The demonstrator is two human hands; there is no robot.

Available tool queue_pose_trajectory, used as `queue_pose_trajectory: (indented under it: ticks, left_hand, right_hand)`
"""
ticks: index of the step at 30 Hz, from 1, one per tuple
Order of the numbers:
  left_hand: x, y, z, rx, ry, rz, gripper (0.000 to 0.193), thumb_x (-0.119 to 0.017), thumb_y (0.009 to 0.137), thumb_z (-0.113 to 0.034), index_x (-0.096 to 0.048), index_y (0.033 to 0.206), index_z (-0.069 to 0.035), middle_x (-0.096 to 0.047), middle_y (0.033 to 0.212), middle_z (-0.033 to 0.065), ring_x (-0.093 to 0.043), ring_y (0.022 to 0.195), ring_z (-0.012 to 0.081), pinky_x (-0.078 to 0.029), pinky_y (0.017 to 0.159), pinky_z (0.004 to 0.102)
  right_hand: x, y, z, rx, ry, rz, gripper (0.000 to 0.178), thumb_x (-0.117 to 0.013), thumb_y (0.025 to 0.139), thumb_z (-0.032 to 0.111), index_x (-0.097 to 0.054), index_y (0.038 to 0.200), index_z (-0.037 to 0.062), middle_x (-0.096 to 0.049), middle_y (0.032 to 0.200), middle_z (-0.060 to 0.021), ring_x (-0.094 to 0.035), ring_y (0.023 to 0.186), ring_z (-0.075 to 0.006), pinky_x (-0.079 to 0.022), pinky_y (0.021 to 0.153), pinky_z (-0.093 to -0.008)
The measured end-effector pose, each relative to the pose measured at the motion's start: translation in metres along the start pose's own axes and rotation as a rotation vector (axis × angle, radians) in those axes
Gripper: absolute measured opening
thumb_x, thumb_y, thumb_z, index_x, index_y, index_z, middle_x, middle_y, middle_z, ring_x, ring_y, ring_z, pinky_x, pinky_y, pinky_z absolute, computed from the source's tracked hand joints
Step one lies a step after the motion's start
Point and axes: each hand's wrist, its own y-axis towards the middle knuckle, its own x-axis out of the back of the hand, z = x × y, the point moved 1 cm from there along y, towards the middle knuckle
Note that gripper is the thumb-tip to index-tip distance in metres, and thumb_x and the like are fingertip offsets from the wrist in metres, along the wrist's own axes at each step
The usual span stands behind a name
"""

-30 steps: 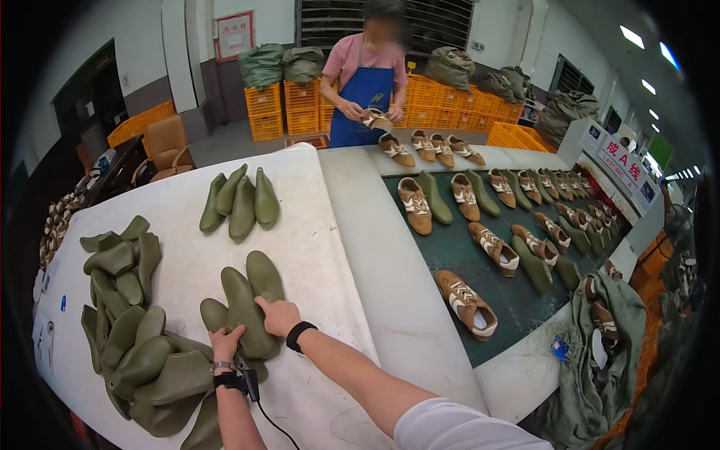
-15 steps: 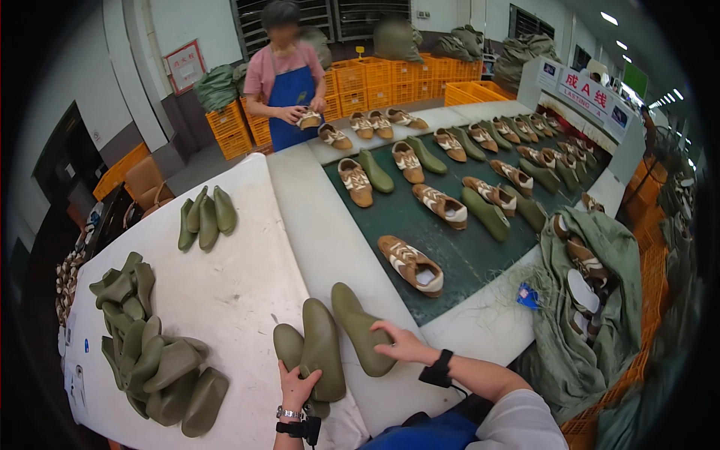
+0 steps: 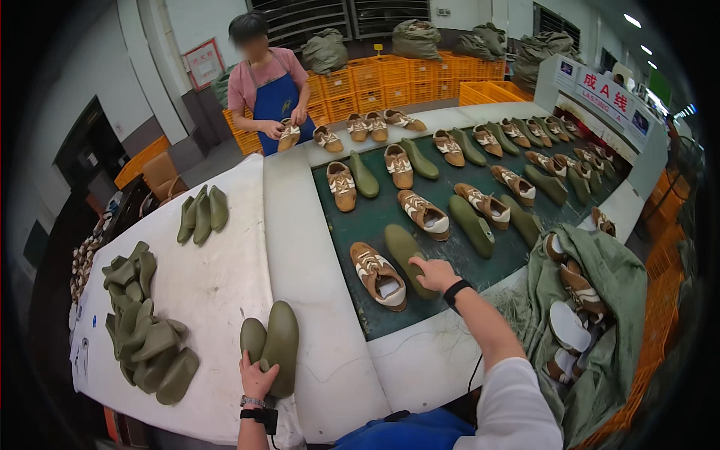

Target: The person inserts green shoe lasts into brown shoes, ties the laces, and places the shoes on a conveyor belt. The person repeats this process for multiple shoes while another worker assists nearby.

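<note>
My right hand (image 3: 436, 277) grips the heel end of an olive-green shoe last (image 3: 403, 247) on the dark green belt. Just left of that last lies a brown shoe with white stripes (image 3: 373, 270). On the white cloth at the near edge, my left hand (image 3: 257, 379) has its fingers and thumb closed around the near end of a green shoe last (image 3: 253, 336). A second, longer last (image 3: 283, 345) stands against it on the right, touching my thumb. Part of the held last is hidden under my hand.
Green lasts lie piled (image 3: 142, 330) on the left, with a small group (image 3: 202, 214) farther back. Shoes and lasts line the belt (image 3: 337, 225). A green sack of shoes (image 3: 607, 262) sits at the right. Across the table, a co-worker (image 3: 274, 90) handles a shoe (image 3: 290, 133).
My right hand has carried a last from the white table edge forward onto the belt, beside the nearest shoe. My left hand stays on its last. The view has shifted slightly.
</note>
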Motion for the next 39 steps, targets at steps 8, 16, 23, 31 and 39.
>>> queue_pose_trajectory:
  ticks: [8,16,23,31,39]
  left_hand:
    - [-0.003,0.003,0.008,0.016,-0.07,-0.021,0.053,-0.072,0.067,-0.038,-0.067,0.09,0.009,-0.04,0.136,0.0298,-0.045,0.119,0.0396,-0.037,0.102,0.0391]
    - [0.002,0.013,0.026,0.027,-0.112,0.12,0.05,-0.07,0.074,-0.032,-0.063,0.104,0.008,-0.04,0.138,0.0253,-0.039,0.126,0.0383,-0.034,0.103,0.0399]
    - [-0.015,0.006,-0.15,-0.62,-0.069,-0.006,0.065,-0.074,0.069,-0.014,-0.049,0.127,0.0,-0.041,0.134,0.0235,-0.032,0.129,0.0405,-0.028,0.107,0.0466]
    - [-0.112,-0.185,-0.418,-1.99,-0.356,0.688,0.096,-0.083,0.057,-0.017,-0.036,0.14,-0.014,-0.03,0.144,0.0188,-0.03,0.132,0.0414,-0.028,0.106,0.0526]
    - [-0.198,-0.211,-0.413,-2.233,0.347,0.859,0.018,-0.062,0.071,-0.017,-0.066,0.088,-0.014,-0.065,0.085,0.0057,-0.061,0.091,0.0249,-0.034,0.1,0.0488]
  right_hand:
    - [-0.017,-0.024,-0.026,-0.06,0.138,0.061,0.059,-0.059,0.084,0.02,-0.036,0.138,0.022,-0.06,0.106,-0.0204,-0.06,0.097,-0.0363,-0.049,0.08,-0.0453]
    - [0.006,-0.326,-0.104,-0.49,0.045,-0.722,0.049,-0.064,0.08,0.026,-0.051,0.123,0.0062,-0.058,0.11,-0.0166,-0.056,0.098,-0.0366,-0.046,0.082,-0.0438]
    - [-0.066,-0.5,-0.028,-1.073,-0.001,-0.31,0.056,-0.065,0.077,0.041,-0.053,0.12,0.007,-0.055,0.115,-0.0175,-0.056,0.101,-0.0375,-0.047,0.084,-0.0455]
    - [-0.061,-0.436,0.021,-0.699,0.477,-0.418,0.029,-0.054,0.088,0.028,-0.057,0.085,-0.0003,-0.063,0.082,-0.0216,-0.059,0.078,-0.0436,-0.047,0.069,-0.0485]
    - [-0.028,-0.564,-0.048,-1.32,0.95,-0.081,0.044,-0.062,0.079,0.043,-0.061,0.105,0.0075,-0.066,0.092,-0.017,-0.066,0.08,-0.03,-0.05,0.07,-0.0396]
